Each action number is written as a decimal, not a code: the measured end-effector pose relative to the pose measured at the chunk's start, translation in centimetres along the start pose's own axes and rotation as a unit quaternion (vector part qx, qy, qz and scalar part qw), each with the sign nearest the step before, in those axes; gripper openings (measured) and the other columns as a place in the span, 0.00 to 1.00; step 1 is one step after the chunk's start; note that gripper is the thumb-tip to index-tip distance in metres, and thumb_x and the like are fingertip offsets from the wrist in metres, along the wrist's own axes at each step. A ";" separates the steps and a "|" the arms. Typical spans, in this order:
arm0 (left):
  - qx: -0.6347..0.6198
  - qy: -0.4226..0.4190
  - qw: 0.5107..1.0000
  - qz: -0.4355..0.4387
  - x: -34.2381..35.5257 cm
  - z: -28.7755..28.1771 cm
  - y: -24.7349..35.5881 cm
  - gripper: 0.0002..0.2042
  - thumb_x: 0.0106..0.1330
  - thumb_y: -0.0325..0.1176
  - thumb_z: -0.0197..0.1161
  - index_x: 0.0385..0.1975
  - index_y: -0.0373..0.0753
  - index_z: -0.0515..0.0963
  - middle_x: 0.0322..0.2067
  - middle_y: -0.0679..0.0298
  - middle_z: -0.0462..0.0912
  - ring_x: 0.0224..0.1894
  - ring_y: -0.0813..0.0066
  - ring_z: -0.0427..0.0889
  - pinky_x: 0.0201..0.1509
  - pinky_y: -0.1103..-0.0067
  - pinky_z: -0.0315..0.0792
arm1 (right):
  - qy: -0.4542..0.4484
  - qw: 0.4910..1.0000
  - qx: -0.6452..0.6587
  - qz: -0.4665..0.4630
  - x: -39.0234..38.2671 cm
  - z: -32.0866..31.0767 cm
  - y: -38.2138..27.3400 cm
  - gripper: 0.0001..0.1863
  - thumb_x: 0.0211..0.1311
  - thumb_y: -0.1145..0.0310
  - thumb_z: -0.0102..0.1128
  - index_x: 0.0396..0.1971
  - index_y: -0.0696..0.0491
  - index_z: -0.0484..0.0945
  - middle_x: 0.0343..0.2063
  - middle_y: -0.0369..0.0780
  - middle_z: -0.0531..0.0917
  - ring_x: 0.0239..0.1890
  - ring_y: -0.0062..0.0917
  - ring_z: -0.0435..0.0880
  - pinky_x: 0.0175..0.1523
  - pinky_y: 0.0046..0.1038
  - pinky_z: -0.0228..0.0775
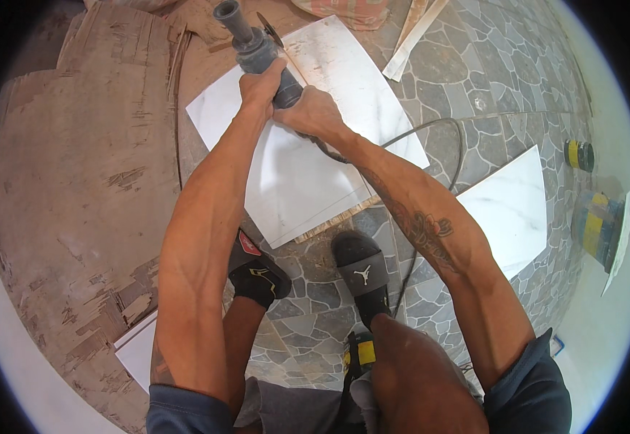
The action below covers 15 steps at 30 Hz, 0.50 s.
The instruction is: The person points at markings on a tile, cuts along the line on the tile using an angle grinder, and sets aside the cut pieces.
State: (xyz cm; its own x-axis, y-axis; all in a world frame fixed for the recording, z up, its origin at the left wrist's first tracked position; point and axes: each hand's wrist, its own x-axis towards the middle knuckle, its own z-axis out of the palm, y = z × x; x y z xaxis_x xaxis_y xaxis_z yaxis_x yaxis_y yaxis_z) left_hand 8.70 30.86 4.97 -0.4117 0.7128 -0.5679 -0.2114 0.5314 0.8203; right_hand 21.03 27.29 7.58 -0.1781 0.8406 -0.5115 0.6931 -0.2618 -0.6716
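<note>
Stone-patterned floor (438, 61) under a white tile (293, 184); over it, left hand (260, 88) and right hand (310, 113) clench their fingers around a grinder (258, 56).

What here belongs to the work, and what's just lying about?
Seemingly in use:
grinder, in left hand and right hand
its cord
white slab beneath

Apparently just lying about:
brown board
loose strips
white piece at right
yellow-banded container

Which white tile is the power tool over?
The middle tile, directly beneath the power tool; the right-hand tile and lower-left white piece lie away from it.
</note>
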 end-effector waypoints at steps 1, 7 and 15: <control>0.005 0.002 1.000 0.001 0.1 -0.1 0.0 0.21 0.55 0.36 0.73 0.41 0.23 0.81 0.40 0.53 0.85 0.39 0.68 0.84 0.43 0.72 0.78 | 0.004 1.000 -0.003 -0.001 0.0 0.0 -0.1 0.33 0.40 0.46 0.70 0.30 0.67 0.83 0.26 0.51 0.86 0.33 0.39 0.88 0.39 0.34 0.78; 0.018 -0.028 0.999 0.001 0.0 -0.3 0.3 0.27 0.57 0.39 0.73 0.46 0.18 0.76 0.41 0.51 0.83 0.39 0.65 0.84 0.42 0.72 0.81 | -0.012 1.000 -0.008 0.008 -0.1 -0.3 -0.4 0.32 0.41 0.48 0.69 0.33 0.66 0.83 0.31 0.52 0.86 0.38 0.41 0.88 0.43 0.35 0.79; 0.031 -0.019 0.999 -0.005 0.1 -0.9 0.0 0.29 0.57 0.40 0.74 0.47 0.18 0.75 0.42 0.51 0.83 0.39 0.64 0.84 0.44 0.71 0.81 | -0.040 0.999 -0.001 0.021 -1.1 -0.6 -1.2 0.30 0.41 0.50 0.70 0.34 0.64 0.84 0.33 0.52 0.87 0.40 0.41 0.88 0.45 0.35 0.79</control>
State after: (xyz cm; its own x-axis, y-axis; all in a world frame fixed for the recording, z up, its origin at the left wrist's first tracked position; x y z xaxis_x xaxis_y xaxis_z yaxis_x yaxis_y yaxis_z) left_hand 7.88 30.54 4.95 -0.3755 0.7240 -0.5786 -0.1594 0.5645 0.8099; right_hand 20.82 26.98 9.23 -0.2042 0.7888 -0.5798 0.7023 -0.2946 -0.6481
